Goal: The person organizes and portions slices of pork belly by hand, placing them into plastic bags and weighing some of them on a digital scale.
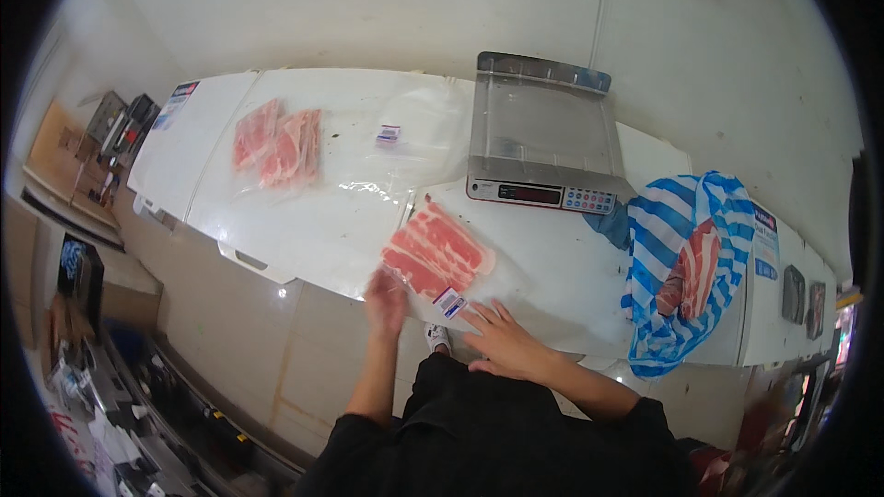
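A clear plastic bag of sliced red-and-white meat (pixel 435 251) lies on the white counter (pixel 543 258) near its front edge, a small label at its near corner. My left hand (pixel 386 299) touches the bag's near left corner, fingers blurred. My right hand (pixel 502 339) rests flat on the counter edge just right of the label, fingers spread, holding nothing. A second bag of sliced meat (pixel 276 143) lies farther back at the left.
A steel digital scale (pixel 543 133) with keypad stands behind the bag. A blue-and-white striped bag (pixel 686 267) holding more meat sits at the right. A small label (pixel 389 135) lies on clear plastic film. Dark trays sit far right; clutter on the floor at left.
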`<act>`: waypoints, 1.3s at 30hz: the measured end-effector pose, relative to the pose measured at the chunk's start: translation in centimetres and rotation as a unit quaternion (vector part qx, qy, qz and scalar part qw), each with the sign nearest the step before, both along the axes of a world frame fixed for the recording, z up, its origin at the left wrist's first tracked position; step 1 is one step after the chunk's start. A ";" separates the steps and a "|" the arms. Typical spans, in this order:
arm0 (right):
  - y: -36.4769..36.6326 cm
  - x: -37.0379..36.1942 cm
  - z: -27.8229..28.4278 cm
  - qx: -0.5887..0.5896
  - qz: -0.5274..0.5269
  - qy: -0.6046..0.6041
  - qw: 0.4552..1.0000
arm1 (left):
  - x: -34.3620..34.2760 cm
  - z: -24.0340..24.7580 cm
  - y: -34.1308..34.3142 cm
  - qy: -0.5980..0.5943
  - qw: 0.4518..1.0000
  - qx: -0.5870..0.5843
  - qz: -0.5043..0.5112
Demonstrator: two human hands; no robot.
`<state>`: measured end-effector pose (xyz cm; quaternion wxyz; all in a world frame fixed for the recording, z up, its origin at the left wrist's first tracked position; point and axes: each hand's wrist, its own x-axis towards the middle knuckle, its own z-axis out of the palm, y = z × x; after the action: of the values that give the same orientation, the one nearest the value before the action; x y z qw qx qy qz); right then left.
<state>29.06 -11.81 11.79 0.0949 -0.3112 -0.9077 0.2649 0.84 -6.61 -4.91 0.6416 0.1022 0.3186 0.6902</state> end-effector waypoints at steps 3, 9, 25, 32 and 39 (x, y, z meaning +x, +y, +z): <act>-0.9 3.5 0.5 -0.212 -0.051 0.120 0.968 | -4.2 3.3 -2.0 0.172 0.948 -0.025 0.268; -2.2 16.7 9.9 -0.134 -0.255 0.232 0.929 | -2.9 6.7 -1.4 0.211 0.943 0.043 0.254; -1.8 34.8 5.0 0.165 -0.679 0.102 0.708 | 16.4 9.8 -4.8 0.169 0.976 0.001 0.136; -3.6 33.9 9.4 -0.047 -0.528 0.457 0.714 | 18.7 10.2 -7.0 0.167 0.985 -0.001 0.036; -4.7 21.9 8.0 -0.262 -0.280 0.454 0.804 | 26.2 17.9 -6.9 0.143 0.957 0.119 -0.222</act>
<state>50.95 -16.47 19.76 0.4808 -0.4090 -0.5304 0.5659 27.06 -13.46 13.02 0.7098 0.3435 0.2918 0.5413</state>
